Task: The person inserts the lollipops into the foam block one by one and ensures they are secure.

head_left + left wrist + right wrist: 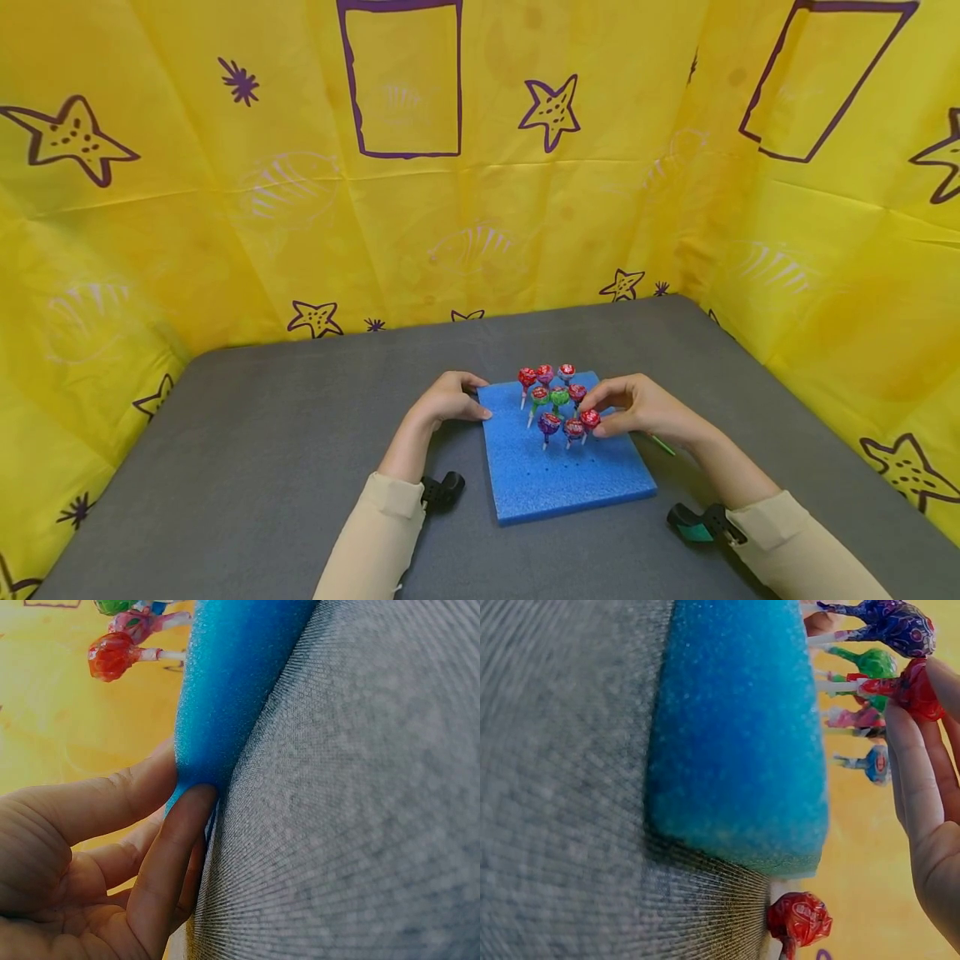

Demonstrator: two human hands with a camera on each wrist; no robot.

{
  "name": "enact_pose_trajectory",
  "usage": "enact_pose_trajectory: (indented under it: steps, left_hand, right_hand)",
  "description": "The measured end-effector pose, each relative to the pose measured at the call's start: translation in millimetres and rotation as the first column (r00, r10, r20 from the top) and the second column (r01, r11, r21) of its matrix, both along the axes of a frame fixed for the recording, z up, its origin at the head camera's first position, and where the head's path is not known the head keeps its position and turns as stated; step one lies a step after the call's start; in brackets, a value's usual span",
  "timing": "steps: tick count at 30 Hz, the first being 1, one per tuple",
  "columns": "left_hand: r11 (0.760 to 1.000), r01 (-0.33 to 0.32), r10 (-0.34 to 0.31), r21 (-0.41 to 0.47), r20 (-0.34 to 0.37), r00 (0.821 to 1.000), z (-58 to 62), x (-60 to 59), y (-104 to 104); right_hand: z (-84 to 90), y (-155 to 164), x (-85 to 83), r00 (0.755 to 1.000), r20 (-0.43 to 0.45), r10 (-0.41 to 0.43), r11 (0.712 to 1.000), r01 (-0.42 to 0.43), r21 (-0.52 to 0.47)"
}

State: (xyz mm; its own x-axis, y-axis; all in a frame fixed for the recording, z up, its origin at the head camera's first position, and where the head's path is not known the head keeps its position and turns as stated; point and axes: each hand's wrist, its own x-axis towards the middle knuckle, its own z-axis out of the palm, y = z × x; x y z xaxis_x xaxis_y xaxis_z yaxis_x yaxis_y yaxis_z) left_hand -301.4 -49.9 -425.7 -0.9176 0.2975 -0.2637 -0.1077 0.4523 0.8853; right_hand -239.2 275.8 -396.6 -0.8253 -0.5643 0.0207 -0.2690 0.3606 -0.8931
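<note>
Head view shows a blue foam block [558,467] lying flat on the grey bench [247,467], with a cluster of wrapped lollipops standing in its far holes. The right hand [637,408] pinches the red lollipop [590,419] at the near right corner of the cluster, fingers curled round its head; the right wrist view shows the fingertips [911,750] on the red wrapper, the stick running to the foam. The left hand [450,400] pinches the block's left edge, thumb and finger [176,847] closed on the foam as the left wrist view shows. A green stick [662,446] lies on the bench under the right wrist. Judging from the tight spacing, the knuckles could knock the neighbouring purple lollipop [549,423] sideways, and a tilted stick could tear the soft foam or lift the block if the left grip slackens.
</note>
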Motion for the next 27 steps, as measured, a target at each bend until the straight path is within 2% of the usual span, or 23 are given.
enact_pose_trajectory:
  steps: [11,27]
  left_hand:
    - [1.0,-0.003,0.003,-0.012,-0.005,1.0,0.9,0.9,-1]
    - [1.0,0.009,-0.009,-0.013,-0.012,1.0,-0.6,-0.7,-1]
  right_hand:
    - [1.4,3,0.9,1.0,-0.015,0.0,1.0,-0.001,-0.007]
    - [4.1,25,4.5,0.991,0.027,-0.131,0.991,0.131,0.01]
